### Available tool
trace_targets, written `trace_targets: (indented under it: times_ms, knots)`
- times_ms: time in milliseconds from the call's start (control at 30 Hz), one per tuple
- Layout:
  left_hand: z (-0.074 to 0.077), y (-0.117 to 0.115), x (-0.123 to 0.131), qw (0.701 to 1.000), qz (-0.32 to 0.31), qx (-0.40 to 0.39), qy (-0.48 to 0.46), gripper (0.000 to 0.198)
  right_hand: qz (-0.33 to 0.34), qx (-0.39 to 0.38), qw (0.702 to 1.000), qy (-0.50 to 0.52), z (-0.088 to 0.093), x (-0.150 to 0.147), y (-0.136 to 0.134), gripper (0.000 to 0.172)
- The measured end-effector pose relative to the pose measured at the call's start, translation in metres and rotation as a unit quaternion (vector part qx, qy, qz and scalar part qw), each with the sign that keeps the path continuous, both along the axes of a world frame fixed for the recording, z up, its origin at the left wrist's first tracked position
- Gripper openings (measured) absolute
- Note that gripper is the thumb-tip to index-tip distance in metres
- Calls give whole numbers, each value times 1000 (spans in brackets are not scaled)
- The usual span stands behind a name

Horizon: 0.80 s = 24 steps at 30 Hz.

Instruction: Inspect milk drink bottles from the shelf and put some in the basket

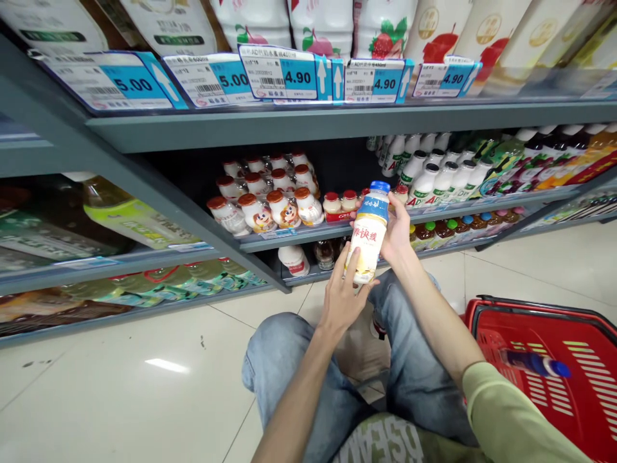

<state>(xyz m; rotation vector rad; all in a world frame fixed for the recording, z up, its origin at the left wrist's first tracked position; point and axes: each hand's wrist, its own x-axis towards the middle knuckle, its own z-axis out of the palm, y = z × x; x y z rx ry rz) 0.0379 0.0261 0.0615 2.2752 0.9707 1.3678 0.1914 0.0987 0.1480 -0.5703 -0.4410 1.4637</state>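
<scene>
A milk drink bottle (369, 241) with a blue cap, blue neck band and cream label with red characters is held up between my two hands, tilted slightly. My left hand (340, 302) is at its lower end, fingers along the front label and thumb near the base. My right hand (399, 228) wraps the upper right side, its fingers partly hidden behind the bottle. Just beyond it, the middle shelf (260, 243) bears small orange-capped bottles (279, 209), red-capped little bottles (332, 206) and white dark-capped bottles (427, 183).
Above runs a shelf edge with price tags (301, 76) and larger bottles (321, 29). A red shopping basket (585, 321) stands on the floor at my right, with a blue-capped bottle (535, 363) in it. My bent knees (279, 341) are close to the shelf. Pale floor tiles (144, 399) extend left.
</scene>
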Motion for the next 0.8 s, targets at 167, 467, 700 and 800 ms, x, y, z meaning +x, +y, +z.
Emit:
trace_targets:
  times_ms: [167,467,700,800]
  knots:
    - [8,-3,-5,986,-64,-121,-91,83,76,23,996,-36,3,4,-3,40]
    - [21,-8,-4,820,-268,-433,-263,124,39,25,998,-53,3,-1,-11,42]
    - [27,-10,-2,786,-264,-448,-333,111,-10,-17,1000,-21,2,-5,-8,35]
    - [27,-9,-1,792,-257,-447,-328,110,-11,-13,1000,-14,2,-3,-7,34]
